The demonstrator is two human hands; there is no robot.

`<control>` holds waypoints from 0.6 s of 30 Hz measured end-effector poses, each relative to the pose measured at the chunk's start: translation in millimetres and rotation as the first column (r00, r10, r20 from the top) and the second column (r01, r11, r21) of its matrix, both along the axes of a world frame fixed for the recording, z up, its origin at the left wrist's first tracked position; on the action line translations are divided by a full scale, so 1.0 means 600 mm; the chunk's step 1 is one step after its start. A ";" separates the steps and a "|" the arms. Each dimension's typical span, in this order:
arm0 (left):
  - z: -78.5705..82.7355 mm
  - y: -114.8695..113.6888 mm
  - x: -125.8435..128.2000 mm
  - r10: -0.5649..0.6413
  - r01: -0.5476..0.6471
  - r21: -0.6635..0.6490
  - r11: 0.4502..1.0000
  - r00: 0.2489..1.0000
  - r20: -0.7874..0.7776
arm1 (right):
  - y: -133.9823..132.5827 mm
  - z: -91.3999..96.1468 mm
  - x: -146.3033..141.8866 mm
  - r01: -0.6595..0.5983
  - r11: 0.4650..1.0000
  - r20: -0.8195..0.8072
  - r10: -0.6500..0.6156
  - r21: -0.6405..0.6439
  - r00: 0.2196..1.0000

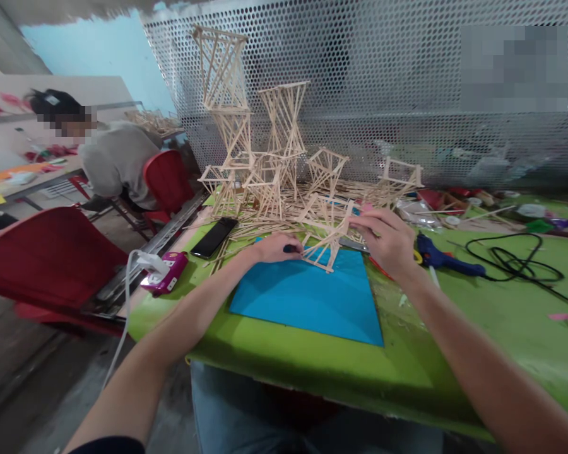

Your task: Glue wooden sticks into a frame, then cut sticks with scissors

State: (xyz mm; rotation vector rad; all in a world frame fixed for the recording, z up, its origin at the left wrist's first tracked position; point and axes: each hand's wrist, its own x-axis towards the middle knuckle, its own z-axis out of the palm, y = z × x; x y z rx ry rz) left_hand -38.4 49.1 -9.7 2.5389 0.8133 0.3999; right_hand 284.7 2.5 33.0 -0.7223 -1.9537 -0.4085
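Two bare hands are apart, a small open stick frame (336,238) between them above a blue sheet (307,302); the right hand (383,236) seems to pinch its upper corner, while the left hand (279,247) curls at its lower left, a small dark object (290,248) at the fingers, its grip on the wood impossible to tell. The frame looks light, stiff along each stick but fragile at the joints, so best held gently by the corners, never squeezed mid-stick
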 end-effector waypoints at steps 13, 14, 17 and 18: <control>-0.012 0.011 -0.002 -0.041 0.041 -0.005 0.999 0.999 0.017 | 0.013 0.010 0.031 0.043 0.999 0.231 -0.035 -0.030 0.972; -0.012 0.012 -0.002 -0.046 0.046 -0.006 0.999 0.999 0.024 | 0.013 0.009 0.029 0.052 0.999 0.232 -0.047 -0.014 0.972; -0.015 0.015 -0.001 -0.043 0.044 -0.015 0.999 0.999 0.028 | 0.016 0.007 0.023 0.092 0.995 0.221 -0.097 0.029 0.971; -0.016 0.016 -0.001 -0.039 0.039 -0.021 0.999 0.999 0.025 | 0.017 0.007 0.021 0.111 0.993 0.202 -0.115 0.032 0.973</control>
